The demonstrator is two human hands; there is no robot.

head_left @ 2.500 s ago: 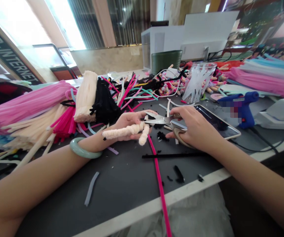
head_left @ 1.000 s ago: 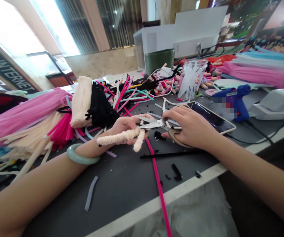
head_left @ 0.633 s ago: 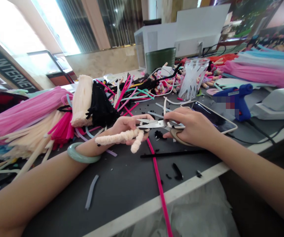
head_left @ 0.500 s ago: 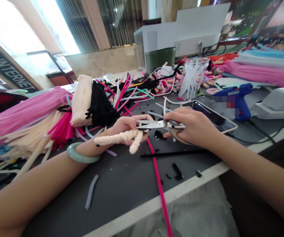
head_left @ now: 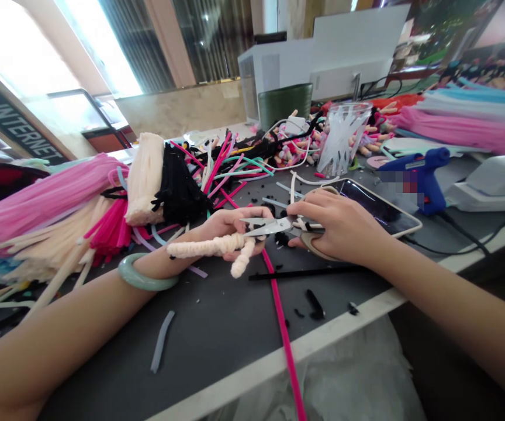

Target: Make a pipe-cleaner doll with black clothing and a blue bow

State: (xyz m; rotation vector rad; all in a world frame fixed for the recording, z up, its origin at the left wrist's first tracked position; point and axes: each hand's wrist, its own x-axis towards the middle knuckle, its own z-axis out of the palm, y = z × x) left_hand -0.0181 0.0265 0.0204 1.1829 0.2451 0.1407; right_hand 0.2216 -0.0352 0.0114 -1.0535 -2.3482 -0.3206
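My left hand (head_left: 239, 225) is closed on a cream, fuzzy pipe-cleaner figure (head_left: 208, 245); one long twisted limb lies back along my wrist and a shorter one hangs down. In my right hand (head_left: 331, 222) is a pair of scissors (head_left: 276, 225), fingers through its handles. The blades are parted and their tips reach my left fingers, just above the cream figure. Whether they touch it I cannot tell. Below my hands a long pink pipe cleaner (head_left: 281, 316) crosses the table and hangs over the front edge. A black pipe cleaner (head_left: 305, 273) lies across it.
A phone (head_left: 373, 204) and a blue glue gun (head_left: 428, 178) lie to the right, with a cable. A clear cup (head_left: 344, 140) of white sticks stands behind. Pipe-cleaner bundles, pink (head_left: 59, 193), cream (head_left: 145, 181) and black (head_left: 184, 187), fill the left. Black scraps (head_left: 315, 305) dot the table.
The scissor blades have opened wider, and my right hand has shifted slightly left. My left hand and the cream figure stay almost in place.
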